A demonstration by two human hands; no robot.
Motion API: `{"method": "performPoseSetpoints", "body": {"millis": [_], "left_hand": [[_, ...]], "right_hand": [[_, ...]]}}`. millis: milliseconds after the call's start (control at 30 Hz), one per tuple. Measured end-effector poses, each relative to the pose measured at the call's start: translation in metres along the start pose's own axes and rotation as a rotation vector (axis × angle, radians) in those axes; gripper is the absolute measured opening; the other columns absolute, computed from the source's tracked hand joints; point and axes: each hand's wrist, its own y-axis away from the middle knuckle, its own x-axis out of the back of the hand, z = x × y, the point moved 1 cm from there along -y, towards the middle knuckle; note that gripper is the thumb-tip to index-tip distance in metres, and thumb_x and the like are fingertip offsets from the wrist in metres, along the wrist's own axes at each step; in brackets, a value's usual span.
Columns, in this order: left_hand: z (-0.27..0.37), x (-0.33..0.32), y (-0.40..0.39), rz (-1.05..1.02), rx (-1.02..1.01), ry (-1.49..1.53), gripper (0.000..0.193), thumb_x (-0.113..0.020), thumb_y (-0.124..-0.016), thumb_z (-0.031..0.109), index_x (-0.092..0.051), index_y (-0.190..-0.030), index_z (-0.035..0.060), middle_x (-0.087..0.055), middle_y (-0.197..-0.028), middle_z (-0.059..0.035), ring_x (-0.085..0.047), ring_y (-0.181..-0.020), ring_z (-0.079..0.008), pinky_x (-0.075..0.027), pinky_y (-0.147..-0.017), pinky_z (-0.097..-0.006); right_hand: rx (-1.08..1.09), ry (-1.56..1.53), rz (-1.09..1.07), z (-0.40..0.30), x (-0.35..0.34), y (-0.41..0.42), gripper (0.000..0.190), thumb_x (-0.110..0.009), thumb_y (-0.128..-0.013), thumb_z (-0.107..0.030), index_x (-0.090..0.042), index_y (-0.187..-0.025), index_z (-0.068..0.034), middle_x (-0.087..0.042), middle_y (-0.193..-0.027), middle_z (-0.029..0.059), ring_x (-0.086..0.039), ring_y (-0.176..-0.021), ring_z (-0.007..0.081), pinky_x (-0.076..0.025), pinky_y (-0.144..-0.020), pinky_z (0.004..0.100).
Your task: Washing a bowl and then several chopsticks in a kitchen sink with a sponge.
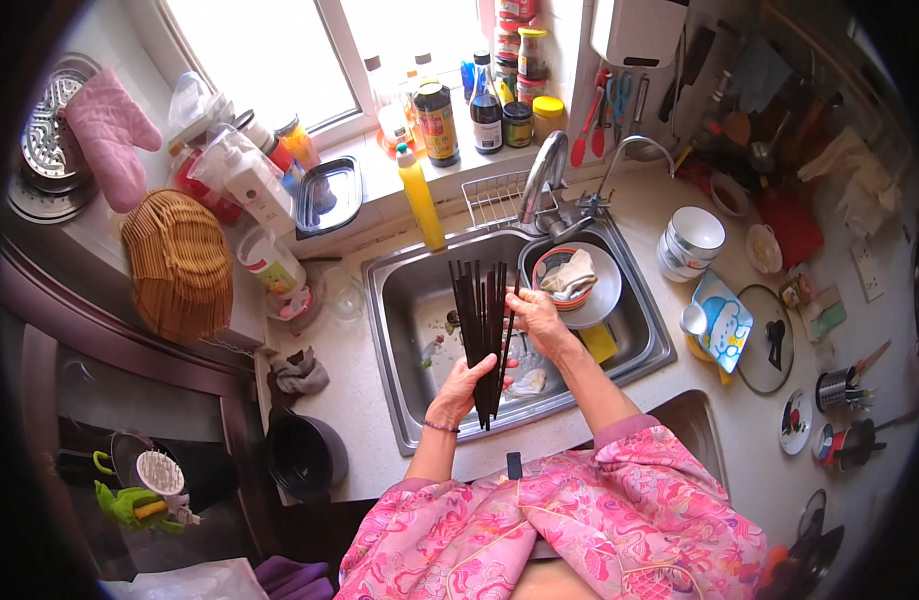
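Observation:
A bundle of dark chopsticks [476, 315] stands fanned out above the large basin of the stainless steel sink [403, 337]. My left hand [463, 386] is closed around its lower part. At the bundle's right side, my right hand [536, 319] pinches one chopstick [509, 330] that leans slightly apart from the others. Food scraps [432, 349] lie on the basin floor below. In the smaller basin, a crumpled cloth [570, 276] rests in an orange-rimmed bowl [549, 262], with a pale plate [608, 289] under it and a yellow sponge cloth [599, 343] nearby.
The faucet [546, 176] rises behind the basins. A yellow detergent bottle [422, 199] stands at the sink's back edge. Stacked bowls [692, 236], a cartoon-patterned tray [718, 322] and a glass lid [759, 360] sit on the right. A black pot [306, 457] is at the left.

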Motion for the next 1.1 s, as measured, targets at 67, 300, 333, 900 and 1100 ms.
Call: {"method": "performPoseSetpoints", "body": {"millis": [67,300,333,900,1100], "left_hand": [[0.000,0.000,-0.001,0.000,-0.008,0.009,0.034,-0.062,-0.090,0.023,-0.054,-0.114,0.0019,-0.066,-0.099,-0.0164,-0.067,-0.072,-0.0177,-0.056,-0.064,-0.0274],[0.003,-0.002,0.000,0.022,-0.002,-0.010,0.031,-0.063,-0.090,0.022,-0.055,-0.112,0.0024,-0.067,-0.098,-0.0166,-0.066,-0.071,-0.0174,-0.056,-0.064,-0.0275],[0.003,-0.004,0.001,0.027,0.000,-0.010,0.031,-0.063,-0.089,0.022,-0.055,-0.112,0.0025,-0.067,-0.097,-0.0164,-0.066,-0.070,-0.0166,-0.056,-0.063,-0.0270],[0.006,0.015,0.011,-0.044,0.054,-0.105,0.042,-0.067,-0.086,0.022,-0.053,-0.119,0.0011,-0.065,-0.089,-0.0090,-0.059,-0.065,-0.0108,-0.049,-0.057,-0.0209],[0.004,0.033,0.017,-0.011,0.063,-0.160,0.038,-0.067,-0.087,0.022,-0.057,-0.117,0.0018,-0.065,-0.086,-0.0060,-0.058,-0.064,-0.0085,-0.047,-0.057,-0.0197]], "right_hand": [[-0.015,-0.029,-0.024,-0.001,0.001,0.000,0.021,-0.053,-0.095,-0.018,-0.063,-0.108,-0.005,-0.065,-0.096,0.0006,-0.060,-0.085,0.0094,-0.053,-0.072,0.0307],[-0.018,-0.024,0.078,-0.002,-0.006,-0.004,0.016,-0.060,-0.091,-0.018,-0.062,-0.099,-0.004,-0.065,-0.093,0.0021,-0.062,-0.078,0.0114,-0.054,-0.065,0.0294],[-0.017,-0.026,0.079,-0.003,-0.007,-0.004,0.016,-0.060,-0.091,-0.018,-0.062,-0.099,-0.004,-0.065,-0.093,0.0021,-0.062,-0.078,0.0114,-0.054,-0.065,0.0294],[-0.117,0.026,-0.047,-0.034,0.004,-0.020,0.013,-0.069,-0.082,-0.016,-0.067,-0.090,-0.008,-0.067,-0.081,0.0005,-0.063,-0.070,0.0090,-0.052,-0.063,0.0267],[-0.052,0.301,0.000,-0.051,0.010,-0.026,0.015,-0.072,-0.078,-0.024,-0.070,-0.088,-0.013,-0.067,-0.084,-0.0061,-0.056,-0.082,0.0037,-0.037,-0.072,0.0247]]}}
